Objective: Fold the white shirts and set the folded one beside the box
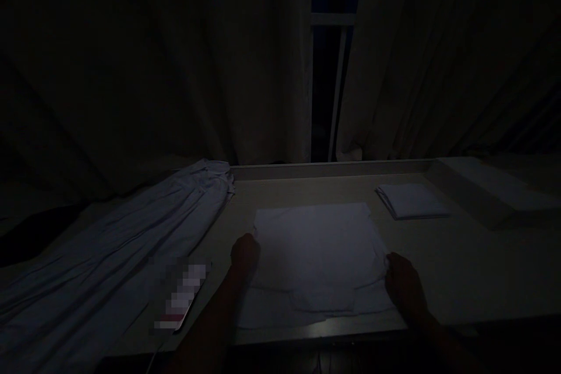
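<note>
A white garment [315, 251] lies spread and partly folded on the table in front of me, its far edge nearly straight and its near part in layers. My left hand [244, 251] is closed on its left edge. At the right edge, my right hand [402, 277] pinches a bit of the fabric. Dim light hides the exact finger positions and the garment's details. To the far right of it rests a folded white cloth [412, 200], apart from both hands.
A long heap of pale fabric [144, 239] covers the table's left side. Beside it lies a phone with a lit, blurred screen [184, 295] and a cable. A pale box-like block [495, 193] stands at right. Curtains [245, 70] hang behind the table [464, 286].
</note>
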{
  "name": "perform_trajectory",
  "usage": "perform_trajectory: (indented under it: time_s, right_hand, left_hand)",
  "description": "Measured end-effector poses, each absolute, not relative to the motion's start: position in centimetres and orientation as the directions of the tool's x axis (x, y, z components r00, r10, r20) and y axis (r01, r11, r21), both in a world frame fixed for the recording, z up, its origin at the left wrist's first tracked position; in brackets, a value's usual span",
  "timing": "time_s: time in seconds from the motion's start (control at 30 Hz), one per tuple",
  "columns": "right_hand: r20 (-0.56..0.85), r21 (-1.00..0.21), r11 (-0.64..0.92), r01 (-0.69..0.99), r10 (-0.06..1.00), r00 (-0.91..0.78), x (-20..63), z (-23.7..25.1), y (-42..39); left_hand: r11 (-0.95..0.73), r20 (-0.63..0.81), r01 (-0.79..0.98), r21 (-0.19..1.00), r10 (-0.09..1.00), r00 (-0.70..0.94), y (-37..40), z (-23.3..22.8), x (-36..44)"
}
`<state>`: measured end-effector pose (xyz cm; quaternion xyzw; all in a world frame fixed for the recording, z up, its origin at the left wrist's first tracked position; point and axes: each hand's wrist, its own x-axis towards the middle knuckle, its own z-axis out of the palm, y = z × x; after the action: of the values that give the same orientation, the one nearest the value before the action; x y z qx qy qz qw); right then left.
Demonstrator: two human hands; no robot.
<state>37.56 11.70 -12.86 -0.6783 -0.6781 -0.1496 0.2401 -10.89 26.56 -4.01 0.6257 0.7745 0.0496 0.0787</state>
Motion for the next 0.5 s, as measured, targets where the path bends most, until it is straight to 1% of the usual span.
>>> perform_trajectory:
  time_s: [0.17, 0.33, 0.5]
  right_hand:
    - [0.540, -0.120, 0.033, 0.992, 0.841, 0.037, 37.50, -12.91, 11.69]
    - [0.524, -0.129, 0.031, 0.991, 0.850, 0.042, 37.62, -13.09, 11.76]
    - [0.528, -0.101, 0.021, 0.995, 0.848, 0.036, 38.06, -13.82, 11.96]
  left_hand:
    - [0.203, -0.045, 0.965, 0.168, 0.979, -0.198, 26.15, -4.12, -11.15]
    - [0.231, -0.068, 0.957, 0.175, 0.973, -0.222, 26.04, -4.59, -11.35]
    - [0.249, -0.097, 0.945, 0.212, 0.968, -0.233, 26.68, -4.61, -11.31]
